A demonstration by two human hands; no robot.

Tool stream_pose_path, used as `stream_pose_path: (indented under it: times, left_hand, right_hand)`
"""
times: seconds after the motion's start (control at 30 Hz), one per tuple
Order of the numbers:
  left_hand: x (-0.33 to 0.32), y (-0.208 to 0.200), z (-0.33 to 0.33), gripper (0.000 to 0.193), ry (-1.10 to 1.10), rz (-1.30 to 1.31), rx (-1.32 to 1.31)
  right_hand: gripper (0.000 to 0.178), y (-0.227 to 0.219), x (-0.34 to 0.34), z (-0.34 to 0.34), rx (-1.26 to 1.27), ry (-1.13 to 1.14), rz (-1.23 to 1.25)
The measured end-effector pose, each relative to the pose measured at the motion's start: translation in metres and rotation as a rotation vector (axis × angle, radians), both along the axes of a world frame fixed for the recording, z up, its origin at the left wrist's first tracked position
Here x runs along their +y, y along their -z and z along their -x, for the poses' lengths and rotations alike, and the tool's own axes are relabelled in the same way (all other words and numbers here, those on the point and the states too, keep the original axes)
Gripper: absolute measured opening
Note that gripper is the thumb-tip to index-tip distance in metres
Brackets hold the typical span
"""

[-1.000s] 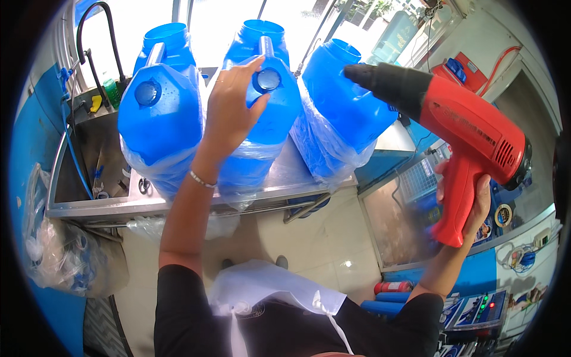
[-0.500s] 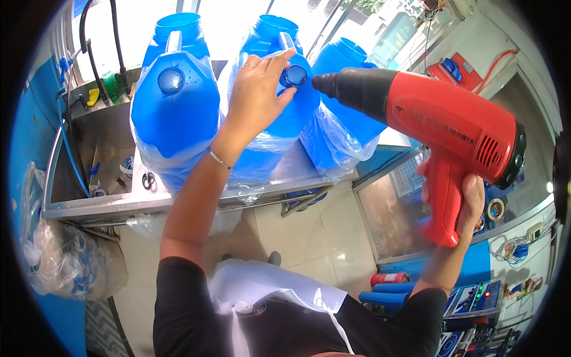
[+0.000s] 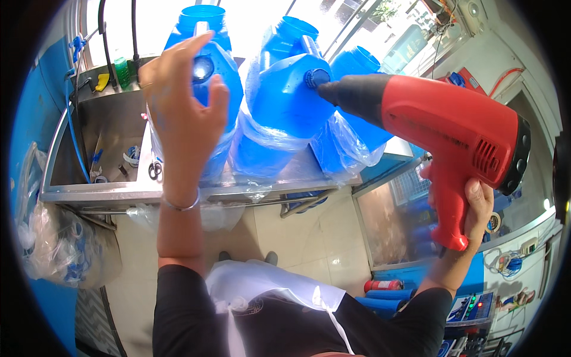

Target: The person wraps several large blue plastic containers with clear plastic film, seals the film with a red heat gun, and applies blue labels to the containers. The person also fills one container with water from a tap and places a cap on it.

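My right hand (image 3: 479, 205) is wrapped round the handle of a red heat gun (image 3: 446, 122). The gun's black nozzle points left, its tip close to the dark blue cap (image 3: 317, 78) of the middle blue jug (image 3: 285, 110). Whether the tip touches the cap I cannot tell. My left hand (image 3: 183, 116) is raised with fingers apart and holds nothing. It covers part of the left blue jug (image 3: 232, 92), whose cap (image 3: 203, 69) shows between thumb and fingers. Clear plastic wrap (image 3: 262, 134) surrounds the jugs.
A third blue jug (image 3: 372, 134) stands at the right, partly behind the gun. At the left, a steel sink (image 3: 107, 110) adjoins the counter, with black scissors (image 3: 155, 171) near its edge. A fire extinguisher (image 3: 383, 285) and a bag of plastic (image 3: 62, 250) are below.
My left hand has let go of the middle jug's cap and moved left, its fingers spreading. The heat gun's nozzle now lies close to that cap. The view has shifted slightly.
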State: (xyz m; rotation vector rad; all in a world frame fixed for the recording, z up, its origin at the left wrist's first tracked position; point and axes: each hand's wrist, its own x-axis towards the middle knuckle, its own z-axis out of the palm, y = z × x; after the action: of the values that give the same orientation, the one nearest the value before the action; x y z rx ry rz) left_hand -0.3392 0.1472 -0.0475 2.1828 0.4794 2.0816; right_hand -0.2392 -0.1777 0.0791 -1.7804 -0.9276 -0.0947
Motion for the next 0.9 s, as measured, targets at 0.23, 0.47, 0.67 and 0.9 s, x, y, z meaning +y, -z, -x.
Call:
stream_pose_path:
  times: [0.23, 0.47, 0.67, 0.9]
  left_hand:
    - [0.033, 0.021, 0.014, 0.057, 0.022, 0.118, 0.156]
    - [0.045, 0.027, 0.002, 0.061, 0.021, 0.153, 0.161]
    - [0.045, 0.028, 0.001, 0.063, -0.033, 0.143, 0.168]
    - [0.049, 0.029, 0.000, 0.065, -0.035, 0.109, 0.155]
  right_hand:
    - [0.063, -0.017, 0.011, -0.017, -0.022, -0.090, -0.012]
    - [0.072, -0.021, 0.037, -0.014, -0.022, -0.293, -0.039]
    - [0.074, -0.021, 0.067, -0.017, 0.009, -0.469, -0.017]
    - [0.075, -0.018, 0.089, -0.007, 0.033, -0.496, 0.031]
